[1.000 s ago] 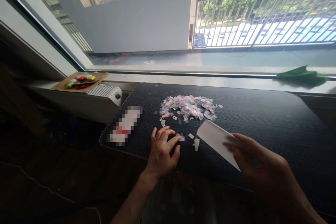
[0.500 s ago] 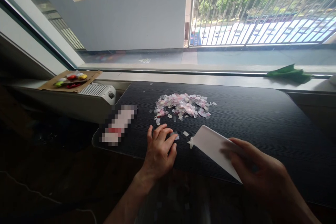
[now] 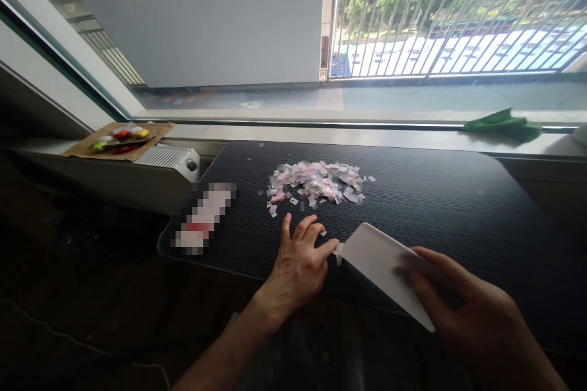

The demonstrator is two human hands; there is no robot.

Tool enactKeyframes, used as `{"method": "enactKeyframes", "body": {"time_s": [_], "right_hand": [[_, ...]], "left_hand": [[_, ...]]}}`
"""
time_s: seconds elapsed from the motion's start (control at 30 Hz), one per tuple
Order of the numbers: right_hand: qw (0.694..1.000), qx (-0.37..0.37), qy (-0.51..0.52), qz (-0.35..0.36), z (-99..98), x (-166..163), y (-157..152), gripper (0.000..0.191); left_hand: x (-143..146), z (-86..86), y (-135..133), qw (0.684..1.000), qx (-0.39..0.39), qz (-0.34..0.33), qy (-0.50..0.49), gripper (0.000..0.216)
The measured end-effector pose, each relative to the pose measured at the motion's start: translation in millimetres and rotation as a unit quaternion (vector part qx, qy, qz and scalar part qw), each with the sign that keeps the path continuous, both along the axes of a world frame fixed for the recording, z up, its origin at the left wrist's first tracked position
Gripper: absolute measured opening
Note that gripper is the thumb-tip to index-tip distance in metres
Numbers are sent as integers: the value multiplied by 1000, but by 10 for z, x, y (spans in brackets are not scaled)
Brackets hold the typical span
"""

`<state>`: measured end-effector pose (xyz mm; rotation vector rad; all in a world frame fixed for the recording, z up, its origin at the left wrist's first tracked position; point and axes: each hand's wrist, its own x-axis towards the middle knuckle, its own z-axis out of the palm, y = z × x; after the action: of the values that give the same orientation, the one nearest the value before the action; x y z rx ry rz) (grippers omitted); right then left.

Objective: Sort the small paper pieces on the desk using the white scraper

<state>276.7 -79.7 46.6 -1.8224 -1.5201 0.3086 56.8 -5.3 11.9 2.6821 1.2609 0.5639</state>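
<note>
A white card (image 3: 380, 259) is gripped at its near end by my right hand (image 3: 463, 311), its far corner resting on the black table (image 3: 458, 208). My left hand (image 3: 300, 263) lies on the table with fingers spread, its index fingertip touching a few small paper scraps (image 3: 338, 250) at the card's corner. A heap of pink and white paper scraps (image 3: 316, 182) lies further back on the table, apart from both hands.
A blurred white and red object (image 3: 204, 220) lies at the table's left edge. A white heater (image 3: 172, 159) and a cardboard piece with coloured items (image 3: 119, 137) stand at the left. A green cloth (image 3: 502, 122) rests on the window sill.
My left hand has slid right across the table, pushing loose scraps toward the card's corner. The card and right hand have stayed nearly in place.
</note>
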Motion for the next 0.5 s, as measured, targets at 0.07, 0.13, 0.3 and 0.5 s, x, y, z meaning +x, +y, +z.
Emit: {"method": "enactKeyframes", "body": {"time_s": [0.07, 0.13, 0.3, 0.5], "right_hand": [[1000, 2, -4, 3, -5, 13, -11, 26], [1000, 2, -11, 8, -6, 37, -26, 26], [999, 7, -37, 14, -3, 101, -55, 26], [997, 58, -24, 43, -39, -54, 84, 25]], "left_hand": [[-41, 17, -20, 1000, 8, 12, 1, 41], [-99, 31, -58, 1000, 17, 24, 3, 40], [-284, 46, -181, 998, 31, 50, -17, 33], [-402, 19, -106, 987, 74, 115, -88, 22]]}}
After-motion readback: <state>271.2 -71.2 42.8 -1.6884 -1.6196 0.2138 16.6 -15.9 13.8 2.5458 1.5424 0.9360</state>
